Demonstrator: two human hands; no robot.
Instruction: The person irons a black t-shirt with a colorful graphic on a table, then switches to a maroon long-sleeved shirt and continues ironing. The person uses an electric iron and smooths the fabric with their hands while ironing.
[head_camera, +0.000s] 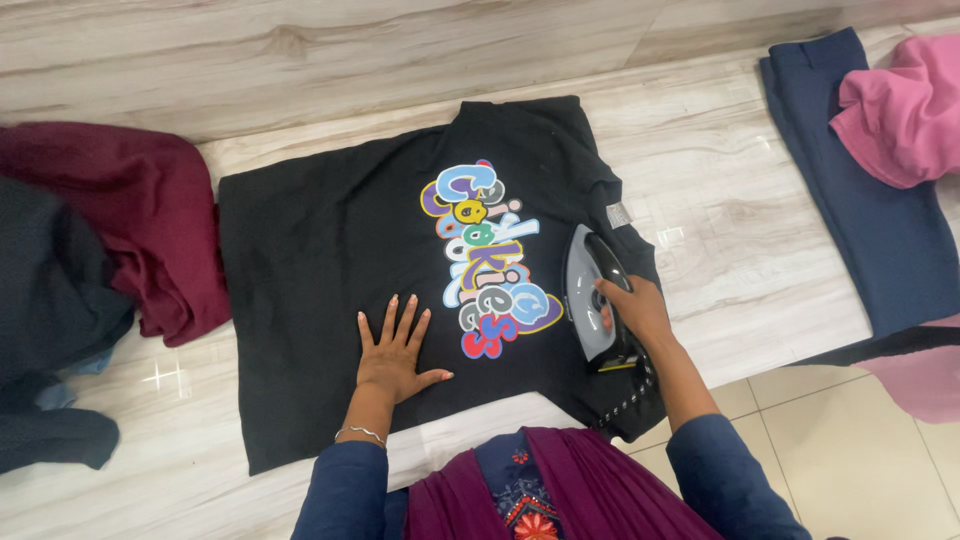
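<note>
I see black T-shirt (330, 260) flat on desk (720, 200) | left hand (395, 350) open, pressing it | right hand (632, 312) gripping iron (592, 295) near collar | maroon cloth (140, 220) left, navy trousers (880, 220), pink garment (905, 110) right | near edge close

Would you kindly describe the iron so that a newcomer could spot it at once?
Find the black T-shirt spread flat on the pale wood-grain surface. Beside its colourful print, the right hand grips the iron: grey and black, the only hard thing among garments.
</note>
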